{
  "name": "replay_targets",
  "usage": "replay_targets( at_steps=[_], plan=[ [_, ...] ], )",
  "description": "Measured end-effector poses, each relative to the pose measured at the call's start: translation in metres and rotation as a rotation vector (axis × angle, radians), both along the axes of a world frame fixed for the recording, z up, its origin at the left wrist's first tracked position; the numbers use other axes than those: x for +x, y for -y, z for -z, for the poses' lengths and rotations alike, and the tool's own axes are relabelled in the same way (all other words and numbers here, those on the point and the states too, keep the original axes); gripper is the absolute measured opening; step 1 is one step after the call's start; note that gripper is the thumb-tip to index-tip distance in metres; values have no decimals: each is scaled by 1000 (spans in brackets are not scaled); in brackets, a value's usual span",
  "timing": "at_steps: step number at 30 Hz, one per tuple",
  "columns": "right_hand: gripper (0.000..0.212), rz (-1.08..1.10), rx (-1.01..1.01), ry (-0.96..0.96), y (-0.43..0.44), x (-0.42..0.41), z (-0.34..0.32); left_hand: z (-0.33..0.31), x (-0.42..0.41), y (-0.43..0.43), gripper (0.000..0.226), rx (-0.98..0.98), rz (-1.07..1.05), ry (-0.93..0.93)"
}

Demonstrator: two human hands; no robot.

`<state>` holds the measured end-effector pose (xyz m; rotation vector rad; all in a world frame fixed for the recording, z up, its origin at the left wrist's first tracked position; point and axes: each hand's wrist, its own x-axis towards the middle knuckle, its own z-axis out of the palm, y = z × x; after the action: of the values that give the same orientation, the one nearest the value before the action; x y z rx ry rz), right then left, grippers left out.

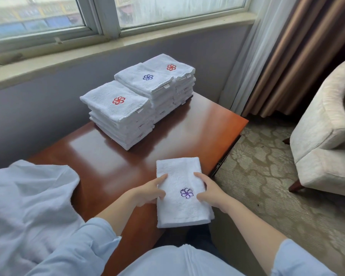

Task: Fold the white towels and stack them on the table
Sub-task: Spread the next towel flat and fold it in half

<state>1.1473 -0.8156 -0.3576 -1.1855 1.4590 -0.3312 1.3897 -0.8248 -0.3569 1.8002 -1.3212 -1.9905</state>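
A folded white towel with a purple flower emblem lies at the near right corner of the brown table, its near end hanging past the edge. My left hand grips its left edge, thumb on top. My right hand grips its right edge the same way. Three stacks of folded white towels stand at the table's far side: a front stack with a red emblem, a middle stack with a blue emblem, and a back stack with a red emblem.
A heap of unfolded white towels covers the table's near left. A wall and window sill run behind the table. A beige armchair stands on the patterned carpet to the right, by brown curtains.
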Motion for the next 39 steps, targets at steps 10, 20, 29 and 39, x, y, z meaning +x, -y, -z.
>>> replay_targets(
  at_steps=[10, 20, 29, 39],
  plan=[
    [80, -3, -192, 57, 46, 10, -51, -52, 14, 42, 82, -209, -97, 32],
    [78, -3, -386, 120, 123, 12, -128, -126, 18, 102, 87, -509, -185, -73],
    [74, -185, -472, 159, 230, 39, -175, -173, 40, 162, 88, -637, -382, 3],
    [76, -606, -517, 278, 343, 126, -201, -201, 91, 188, 78, -712, -716, 245]
  ],
)
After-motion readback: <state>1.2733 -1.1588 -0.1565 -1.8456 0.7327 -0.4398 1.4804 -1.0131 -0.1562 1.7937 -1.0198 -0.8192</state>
